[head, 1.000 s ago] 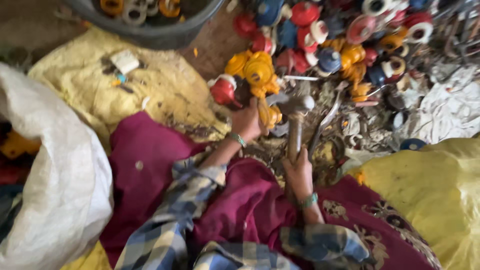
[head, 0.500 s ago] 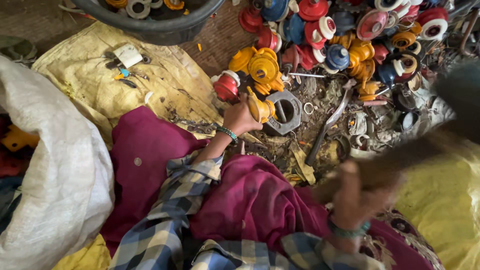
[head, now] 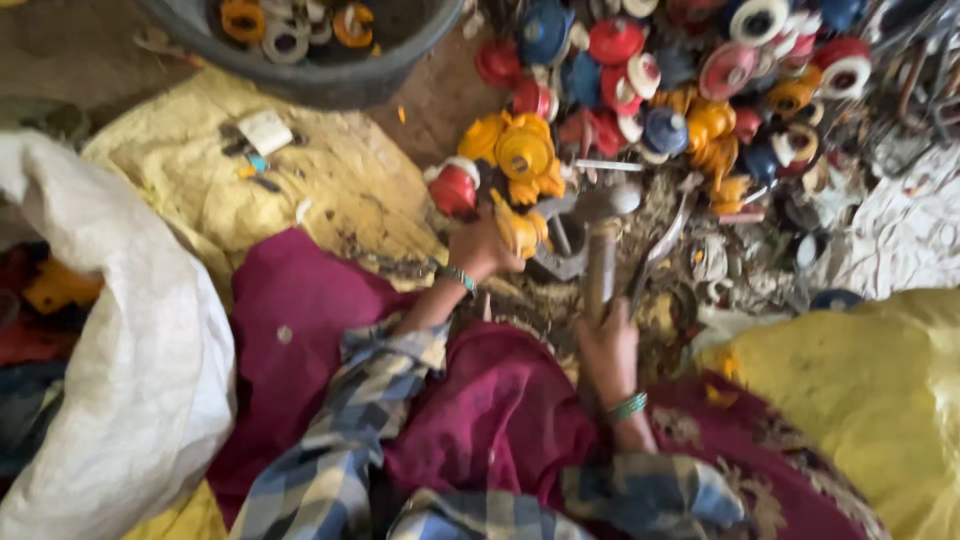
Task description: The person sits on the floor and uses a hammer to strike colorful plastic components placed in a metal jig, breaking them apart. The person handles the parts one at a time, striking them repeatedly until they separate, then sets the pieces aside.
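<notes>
My left hand (head: 482, 250) grips a small yellow plastic part (head: 520, 231) and holds it against a grey metal block with a round hole (head: 560, 240) on the ground. My right hand (head: 606, 345) is closed around the wooden handle of a hammer (head: 600, 255). The hammer's metal head (head: 606, 200) is down at the block, right beside the yellow part. Both wrists wear green bangles, and the sleeves are blue checked. A maroon cloth (head: 500, 420) covers my lap.
A heap of red, yellow, blue and white plastic spools and caps (head: 680, 90) lies ahead. A dark tub (head: 310, 50) holding similar parts stands at the top left. A white sack (head: 110, 350) bulges at the left, yellow sacking (head: 870, 400) at the right.
The right hand was lifted back with the hammer half a second ago; now the hammer has swung down onto the block. The left hand stayed holding the yellow part.
</notes>
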Demonstrator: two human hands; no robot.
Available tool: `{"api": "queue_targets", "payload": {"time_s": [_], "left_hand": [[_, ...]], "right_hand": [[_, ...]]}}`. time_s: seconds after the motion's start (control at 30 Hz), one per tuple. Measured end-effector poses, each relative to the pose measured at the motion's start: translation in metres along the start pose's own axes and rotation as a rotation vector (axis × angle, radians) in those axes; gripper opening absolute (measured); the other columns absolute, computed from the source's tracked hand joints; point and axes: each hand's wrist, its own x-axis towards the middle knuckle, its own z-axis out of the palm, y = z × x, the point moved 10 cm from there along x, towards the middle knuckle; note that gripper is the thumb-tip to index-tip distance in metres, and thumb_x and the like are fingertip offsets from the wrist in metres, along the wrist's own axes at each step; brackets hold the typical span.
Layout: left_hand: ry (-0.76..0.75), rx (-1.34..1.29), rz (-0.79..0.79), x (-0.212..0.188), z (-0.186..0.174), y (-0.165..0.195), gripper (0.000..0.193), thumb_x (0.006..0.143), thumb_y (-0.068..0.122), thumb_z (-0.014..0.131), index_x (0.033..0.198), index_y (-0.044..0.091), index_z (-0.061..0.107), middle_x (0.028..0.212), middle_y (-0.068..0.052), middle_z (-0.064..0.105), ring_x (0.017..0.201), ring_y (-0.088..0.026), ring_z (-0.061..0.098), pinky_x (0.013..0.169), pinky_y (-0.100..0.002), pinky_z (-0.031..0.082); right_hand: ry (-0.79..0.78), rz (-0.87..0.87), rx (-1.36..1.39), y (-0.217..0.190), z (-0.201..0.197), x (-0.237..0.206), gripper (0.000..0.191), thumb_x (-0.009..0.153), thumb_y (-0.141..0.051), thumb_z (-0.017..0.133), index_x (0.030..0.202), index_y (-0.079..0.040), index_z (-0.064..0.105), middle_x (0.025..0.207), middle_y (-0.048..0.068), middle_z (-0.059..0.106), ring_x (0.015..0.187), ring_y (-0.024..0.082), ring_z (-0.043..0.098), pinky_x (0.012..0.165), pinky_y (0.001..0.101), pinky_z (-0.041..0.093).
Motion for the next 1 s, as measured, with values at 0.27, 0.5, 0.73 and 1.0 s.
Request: {"api": "queue_targets", "payload": {"time_s": [0.27,0.5,0.73,1.0], "left_hand": [[-0.031,-0.021,-0.008,-0.016,0.010,-0.005,0.109,0.051,0.039,0.089,0.135,-0.006,0.036,0.090,-0.023,0.074,0.082,-0.042,0.073,0.074,-0.050,0.059],[-0.058,0.007,-0.015,-0.016,0.010,-0.003,0.108,0.053,0.039,0.090,0.136,-0.005,0.035,0.090,-0.023,0.074,0.083,-0.041,0.074,0.075,-0.049,0.059],[0.046,0.213,0.036,-0.019,0.012,-0.015,0.104,0.061,0.026,0.091,0.146,0.006,0.034,0.084,-0.020,0.072,0.075,-0.042,0.072,0.065,-0.054,0.057],[0.074,-0.059,0.151,-0.024,-0.001,0.005,0.109,0.050,0.023,0.094,0.140,0.005,0.034,0.089,-0.025,0.070,0.078,-0.045,0.070,0.065,-0.054,0.056]], "right_hand": [[0.382,-0.301,0.337,-0.068,-0.140,-0.022,0.049,0.100,-0.006,0.074,0.134,0.004,0.040,0.102,0.017,0.068,0.070,0.019,0.071,0.058,0.0302,0.062],[0.185,-0.188,-0.288,-0.046,-0.053,-0.003,0.054,0.096,-0.019,0.074,0.136,0.002,0.045,0.091,0.018,0.070,0.070,0.029,0.070,0.060,0.0412,0.059],[-0.133,0.156,-0.065,0.040,0.033,0.000,0.054,0.086,-0.031,0.075,0.126,-0.002,0.054,0.080,0.025,0.073,0.067,0.035,0.070,0.057,0.0468,0.054],[0.083,0.162,0.154,0.011,-0.022,-0.004,0.044,0.086,-0.022,0.072,0.120,0.002,0.059,0.078,0.019,0.072,0.063,0.025,0.071,0.056,0.0393,0.055]]}}
